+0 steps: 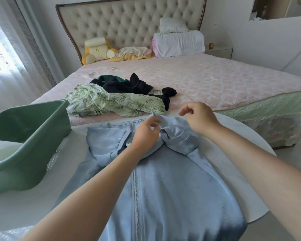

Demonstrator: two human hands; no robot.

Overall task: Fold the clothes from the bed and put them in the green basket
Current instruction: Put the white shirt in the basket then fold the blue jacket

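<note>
A light blue zip jacket [165, 180] lies front up on a round white table [247, 173], its collar toward the bed. My left hand [145, 134] is at the collar and pinches its edge between thumb and fingers. Just above the collar's right side hovers my right hand [199, 118], fingers loosely curled with no cloth in them. The green basket [27, 153] stands tilted at the table's left edge, with something white inside. On the pink bed [216, 80] lie a green leaf-print garment [111, 101], a black garment [123, 84] and a black sock [168, 94].
Pillows and folded bedding [179, 42] are stacked at the tufted headboard, with a yellow plush toy [97, 50] beside them. A curtained window [10, 54] is on the left. A white cabinet [275, 42] stands at the right.
</note>
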